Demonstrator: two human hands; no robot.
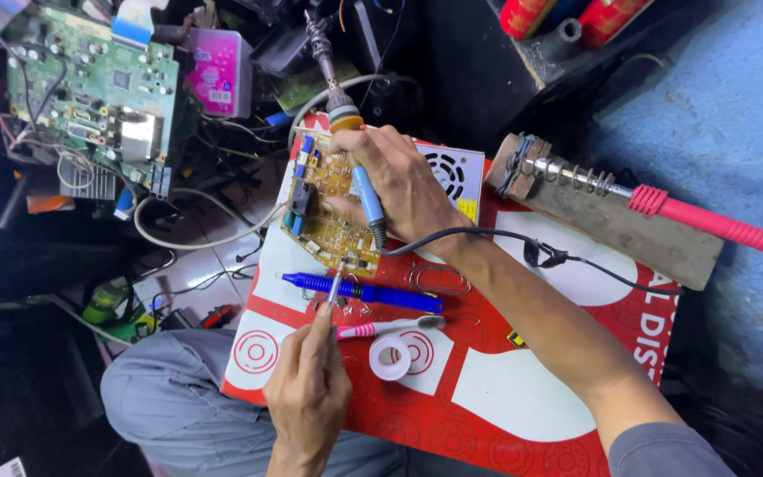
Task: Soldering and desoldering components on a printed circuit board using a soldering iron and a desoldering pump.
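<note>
Right hand comes in from lower right, forearm bare, running diagonally up-left; grey sleeve pushed up near the elbow at the bottom right corner. Wrist bent a little, back of hand facing the camera. Fingers curled shut in a pen-type grip, thumb pressed in on the left side, knuckles up.

Left hand rises from bottom centre, wrist straight, back of hand toward the camera. Thumb & index pinched together at the top, pointing up; other fingers folded loosely into the palm.

Hands near each other but apart, left below right. Grey trouser knee shows at lower left, bent, under the left wrist.
</note>
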